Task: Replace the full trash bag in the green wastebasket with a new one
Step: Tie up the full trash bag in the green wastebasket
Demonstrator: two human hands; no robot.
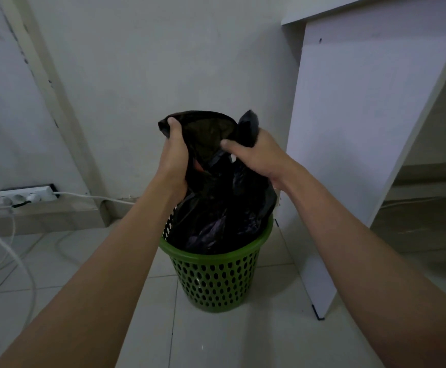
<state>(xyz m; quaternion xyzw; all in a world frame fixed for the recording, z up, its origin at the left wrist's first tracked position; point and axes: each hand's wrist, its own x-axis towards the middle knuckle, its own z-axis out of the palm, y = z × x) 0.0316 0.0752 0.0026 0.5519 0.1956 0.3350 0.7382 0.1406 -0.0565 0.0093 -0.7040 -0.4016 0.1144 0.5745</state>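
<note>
A green perforated wastebasket (pixel 218 280) stands on the tiled floor in the middle of the view. A black trash bag (pixel 216 203) rises out of it, its lower part still inside the basket. My left hand (pixel 174 152) grips the bag's rim on the left. My right hand (pixel 256 152) grips the bunched rim on the right, with a flap of plastic sticking up behind it. The bag's mouth hangs open between my hands, well above the basket's rim. What is inside the bag is too dark to make out.
A white desk side panel (pixel 349 155) stands close to the right of the basket. A white power strip (pixel 25 196) with plugs sits at the wall on the left. White cables (pixel 17 258) loop over the floor tiles at the left.
</note>
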